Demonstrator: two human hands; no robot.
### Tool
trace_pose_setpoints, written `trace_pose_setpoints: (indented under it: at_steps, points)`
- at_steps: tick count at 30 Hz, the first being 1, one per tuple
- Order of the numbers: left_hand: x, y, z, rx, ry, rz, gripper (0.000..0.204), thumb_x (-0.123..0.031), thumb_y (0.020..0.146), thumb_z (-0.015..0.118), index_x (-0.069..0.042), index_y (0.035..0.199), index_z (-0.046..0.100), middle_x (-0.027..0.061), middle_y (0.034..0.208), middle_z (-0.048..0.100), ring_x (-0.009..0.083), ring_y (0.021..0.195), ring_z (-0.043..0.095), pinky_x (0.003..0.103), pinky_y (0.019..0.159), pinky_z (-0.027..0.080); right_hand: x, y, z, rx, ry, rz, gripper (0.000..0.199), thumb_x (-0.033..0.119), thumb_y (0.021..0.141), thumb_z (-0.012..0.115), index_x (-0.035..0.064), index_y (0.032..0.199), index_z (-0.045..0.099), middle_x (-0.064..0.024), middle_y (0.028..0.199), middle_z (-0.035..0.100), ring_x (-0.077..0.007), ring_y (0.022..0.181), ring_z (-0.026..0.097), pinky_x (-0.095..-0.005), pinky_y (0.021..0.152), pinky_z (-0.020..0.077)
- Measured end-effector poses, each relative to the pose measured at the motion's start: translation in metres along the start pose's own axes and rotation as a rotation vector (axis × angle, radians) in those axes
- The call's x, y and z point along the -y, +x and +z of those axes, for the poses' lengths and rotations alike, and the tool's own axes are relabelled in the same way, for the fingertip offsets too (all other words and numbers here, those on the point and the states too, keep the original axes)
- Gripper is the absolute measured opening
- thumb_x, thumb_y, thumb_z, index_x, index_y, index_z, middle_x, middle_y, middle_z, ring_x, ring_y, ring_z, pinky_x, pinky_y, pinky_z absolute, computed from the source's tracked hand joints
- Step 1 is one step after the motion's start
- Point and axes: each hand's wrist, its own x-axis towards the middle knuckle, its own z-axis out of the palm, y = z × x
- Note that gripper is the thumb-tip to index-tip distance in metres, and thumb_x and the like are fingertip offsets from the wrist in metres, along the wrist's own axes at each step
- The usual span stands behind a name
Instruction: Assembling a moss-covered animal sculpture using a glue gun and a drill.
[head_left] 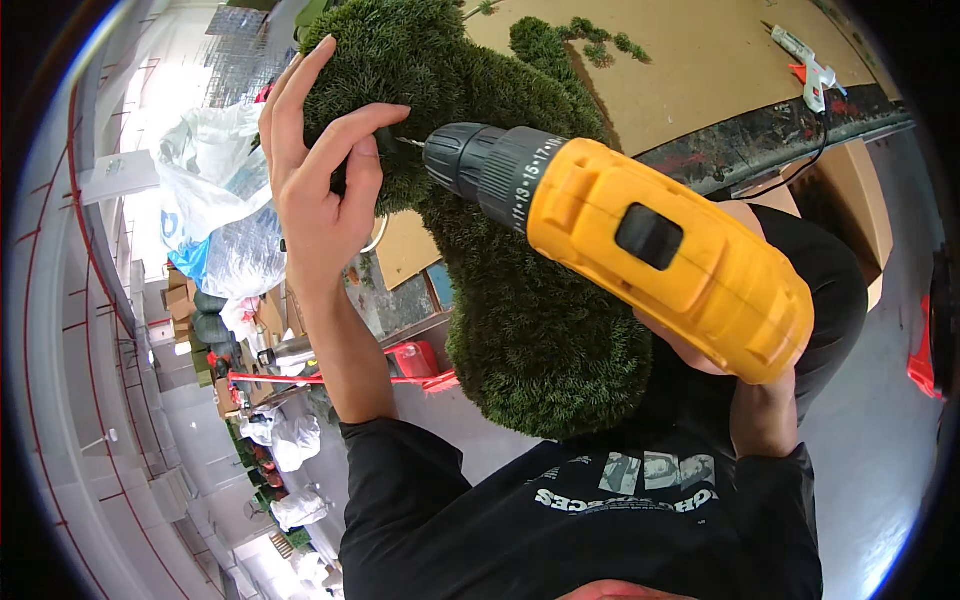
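Note:
My right hand (688, 356) grips a yellow and black cordless drill (665, 250) from beneath, most of its fingers hidden by the drill body. The drill's thin bit points left toward a small dark piece (385, 142). That piece sits between the thumb and index finger of my left hand (325, 195), against the green turf-covered figure (545, 340). My other left fingers stretch up along the turf. The figure, shaggy and rounded, lies from the tabletop down toward my lap. Whether the bit touches the dark piece, I cannot tell.
Behind the figure is a brown board-topped table (690, 70) with loose green sprigs (600, 45). A white glue gun (808, 65) with a cord lies at the far right, above a cardboard box (850, 200). Plastic bags (225, 200) and a red dustpan (412, 358) are on the left.

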Motion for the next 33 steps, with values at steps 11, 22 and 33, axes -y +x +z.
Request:
trace_pose_setpoints:
  at_steps: [11, 22, 33]
  points:
    - [0.003, -0.002, 0.001, 0.001, -0.003, 0.003, 0.029, -0.001, 0.079, 0.064, -0.014, 0.099, 0.082, 0.019, 0.147, 0.058, 0.0389, 0.138, 0.049, 0.05, 0.115, 0.035, -0.03, 0.016, 0.006, 0.073, 0.101, 0.056, 0.043, 0.008, 0.082, 0.084, 0.0097, 0.124, 0.071, -0.012, 0.125, 0.07, -0.0284, 0.116, 0.066, -0.0407, 0.099, 0.0505]
    - [0.003, -0.003, 0.001, -0.004, -0.005, 0.002, 0.029, -0.003, 0.08, 0.063, -0.014, 0.099, 0.082, 0.0191, 0.147, 0.058, 0.0384, 0.138, 0.049, 0.05, 0.115, 0.034, -0.048, -0.001, 0.015, -0.219, -0.057, -0.163, 0.054, 0.008, 0.076, 0.087, 0.0103, 0.127, 0.07, -0.0124, 0.127, 0.069, -0.0361, 0.117, 0.062, -0.0423, 0.098, 0.0478]
    - [0.005, -0.004, 0.004, -0.022, 0.049, 0.049, 0.025, -0.016, 0.097, 0.058, -0.01, 0.103, 0.082, 0.0189, 0.148, 0.057, 0.034, 0.138, 0.05, 0.045, 0.115, 0.035, -0.049, -0.005, 0.022, -0.236, -0.001, -0.09, 0.058, 0.006, 0.075, 0.087, 0.0106, 0.13, 0.068, -0.0113, 0.13, 0.067, -0.0338, 0.119, 0.062, -0.0403, 0.101, 0.0471]
